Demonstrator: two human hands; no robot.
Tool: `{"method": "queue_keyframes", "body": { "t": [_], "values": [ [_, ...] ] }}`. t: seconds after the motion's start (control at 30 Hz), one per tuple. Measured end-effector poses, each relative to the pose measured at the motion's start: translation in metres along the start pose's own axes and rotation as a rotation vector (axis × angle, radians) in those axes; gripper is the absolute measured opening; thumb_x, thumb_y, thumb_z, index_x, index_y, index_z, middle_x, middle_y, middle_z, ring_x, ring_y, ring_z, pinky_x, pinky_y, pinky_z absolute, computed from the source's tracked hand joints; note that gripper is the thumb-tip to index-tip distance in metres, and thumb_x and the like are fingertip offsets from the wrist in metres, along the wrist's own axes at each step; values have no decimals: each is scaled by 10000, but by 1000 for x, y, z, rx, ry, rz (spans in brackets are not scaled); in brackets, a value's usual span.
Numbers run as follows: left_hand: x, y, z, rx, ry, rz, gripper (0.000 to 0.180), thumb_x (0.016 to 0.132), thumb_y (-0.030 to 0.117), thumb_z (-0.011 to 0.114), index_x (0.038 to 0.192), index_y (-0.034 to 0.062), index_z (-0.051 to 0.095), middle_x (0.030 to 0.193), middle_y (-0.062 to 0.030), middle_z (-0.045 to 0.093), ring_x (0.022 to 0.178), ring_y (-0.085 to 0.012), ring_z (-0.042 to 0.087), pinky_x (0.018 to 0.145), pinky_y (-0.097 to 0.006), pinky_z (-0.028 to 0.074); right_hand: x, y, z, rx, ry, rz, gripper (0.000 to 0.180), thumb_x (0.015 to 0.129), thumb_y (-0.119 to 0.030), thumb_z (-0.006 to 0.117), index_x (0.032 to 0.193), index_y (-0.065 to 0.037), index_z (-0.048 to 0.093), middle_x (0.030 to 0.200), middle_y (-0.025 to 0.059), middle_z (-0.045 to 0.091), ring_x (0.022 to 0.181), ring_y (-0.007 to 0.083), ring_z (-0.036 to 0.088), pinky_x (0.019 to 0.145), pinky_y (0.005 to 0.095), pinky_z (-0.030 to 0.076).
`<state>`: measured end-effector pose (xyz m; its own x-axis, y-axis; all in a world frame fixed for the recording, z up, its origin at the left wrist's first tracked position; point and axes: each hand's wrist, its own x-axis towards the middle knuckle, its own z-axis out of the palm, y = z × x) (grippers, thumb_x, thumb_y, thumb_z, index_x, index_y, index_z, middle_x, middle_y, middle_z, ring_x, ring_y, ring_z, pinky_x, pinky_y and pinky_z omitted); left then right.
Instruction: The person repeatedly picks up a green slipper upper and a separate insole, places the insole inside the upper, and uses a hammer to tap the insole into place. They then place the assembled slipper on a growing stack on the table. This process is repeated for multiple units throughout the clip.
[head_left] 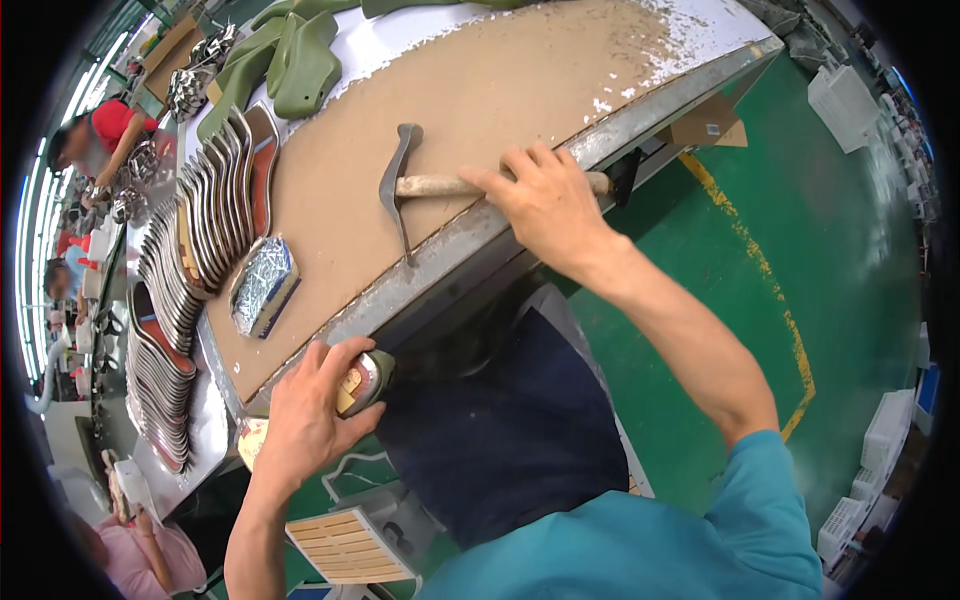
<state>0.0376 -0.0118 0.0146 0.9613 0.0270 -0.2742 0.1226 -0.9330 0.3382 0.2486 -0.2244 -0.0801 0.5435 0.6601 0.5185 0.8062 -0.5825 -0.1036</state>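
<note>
My right hand (555,205) closes over the wooden handle of a shoemaker's hammer (430,186), whose curved metal head lies over the brown tabletop with its long thin end at the front edge. My left hand (315,405) grips a green shoe last (374,375) at the near edge of the table, fingers over the top and thumb below. A reddish face with a yellow patch shows on the last; the rest of it is hidden by my hand and the edge. Left of the hammer sits a small open box of nails (265,285).
Curved, metal-edged insoles (215,210) stand in long rows on the left. Several green shoe lasts (303,65) lie at the back. A metal strip (370,312) edges the table. A slatted wooden seat (345,545) is below; other people (150,550) work at the left.
</note>
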Motion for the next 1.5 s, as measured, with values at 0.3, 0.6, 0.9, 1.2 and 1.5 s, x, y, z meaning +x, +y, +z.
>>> {"method": "queue_keyframes", "body": {
  "t": [0.3,0.6,0.9,1.2,1.5],
  "values": [
    [-30,-20,-18,168,78,21,798,661,284,788,1342,78,427,1077,-158,592,987,-353,562,860,-423,435,-56,-64,-61,1163,-136,458,434,977,-94,435,1404,-76,359,779,77,540,633,142,545,585,285,469],
    [-59,-50,-1,184,219,115,642,609,272,778,1177,73,556,1117,-109,575,1009,-301,539,872,-409,401,-59,-91,-103,1403,-395,701,530,980,-155,474,1467,-80,278,655,7,478,597,74,454,576,244,433],
    [-61,-52,0,174,233,112,633,607,283,778,1160,70,554,1088,-114,569,989,-305,539,863,-411,396,-39,-97,-95,1142,-335,362,522,934,-75,511,1423,-45,329,1312,274,490,1143,414,540,920,383,472],
    [-61,-53,-1,175,253,127,609,600,282,780,1125,65,560,1058,-112,569,978,-303,540,843,-405,404,-24,-97,-105,1098,-488,226,510,908,-51,539,1389,-23,373,1302,269,496,1173,397,527,957,384,463],
    [-58,-52,-4,181,250,140,592,610,285,768,1124,72,565,1060,-88,579,966,-278,545,826,-395,397,-25,-95,-106,1047,-639,169,538,886,-34,570,1390,-58,380,1185,260,575,1053,422,589,851,408,526]
  ]
}}
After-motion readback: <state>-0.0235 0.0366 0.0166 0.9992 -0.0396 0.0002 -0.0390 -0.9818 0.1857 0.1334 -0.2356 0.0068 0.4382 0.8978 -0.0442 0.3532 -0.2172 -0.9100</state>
